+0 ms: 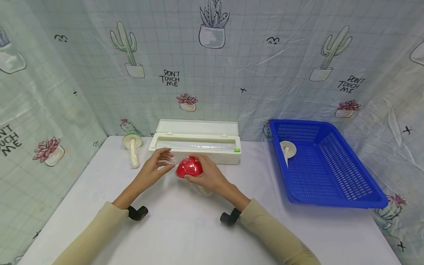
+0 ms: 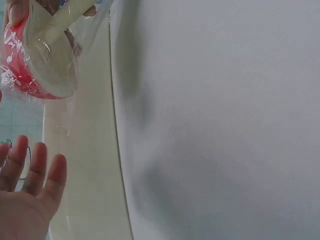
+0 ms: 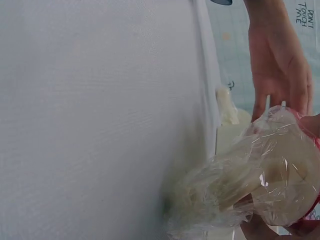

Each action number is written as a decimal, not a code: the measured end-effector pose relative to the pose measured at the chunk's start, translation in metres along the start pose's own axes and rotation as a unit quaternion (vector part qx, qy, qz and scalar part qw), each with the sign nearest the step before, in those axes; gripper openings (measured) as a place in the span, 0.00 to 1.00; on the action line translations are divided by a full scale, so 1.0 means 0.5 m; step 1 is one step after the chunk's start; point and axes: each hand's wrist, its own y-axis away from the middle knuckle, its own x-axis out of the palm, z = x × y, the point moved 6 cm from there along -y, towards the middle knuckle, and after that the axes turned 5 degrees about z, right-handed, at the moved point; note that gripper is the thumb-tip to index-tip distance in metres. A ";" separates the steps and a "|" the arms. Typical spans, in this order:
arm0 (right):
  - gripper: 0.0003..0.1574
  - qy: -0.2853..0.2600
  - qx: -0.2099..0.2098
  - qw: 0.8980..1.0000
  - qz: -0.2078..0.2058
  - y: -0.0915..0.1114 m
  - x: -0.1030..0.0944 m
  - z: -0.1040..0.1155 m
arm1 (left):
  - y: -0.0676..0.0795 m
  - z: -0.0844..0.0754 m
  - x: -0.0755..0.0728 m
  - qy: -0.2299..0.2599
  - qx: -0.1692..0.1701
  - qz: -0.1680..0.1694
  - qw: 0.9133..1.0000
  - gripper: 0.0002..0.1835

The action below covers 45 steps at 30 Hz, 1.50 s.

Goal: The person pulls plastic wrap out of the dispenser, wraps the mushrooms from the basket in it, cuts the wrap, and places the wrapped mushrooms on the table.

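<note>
A toy mushroom with a red cap [image 1: 188, 167] and a pale stem is wrapped in clear plastic film. My right hand [image 1: 211, 176] grips it by the cap, thumb on the near side and fingers over the far side. In the left wrist view, the mushroom's pale underside [image 2: 52, 65] shows through the crinkled film [image 3: 272, 165], which trails loosely past the stem in the right wrist view. My left hand [image 1: 153, 168] is just left of the cap, fingers spread and relaxed; the left wrist view shows a gap between its fingertips [image 2: 56, 167] and the film.
Behind the hands stands a white film dispenser [image 1: 215, 158], lid raised, with a green slider [image 1: 237, 150] at its right end. A wrapped mushroom with a green-edged cap [image 1: 133, 149] lies at the back left. On the right, a blue basket [image 1: 334, 202] holds a pale mushroom [image 1: 290, 148].
</note>
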 end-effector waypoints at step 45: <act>0.46 -0.032 0.023 0.999 0.029 0.009 -0.019 0.007 | 0.009 0.015 0.039 0.123 -0.072 -0.017 0.990 0.11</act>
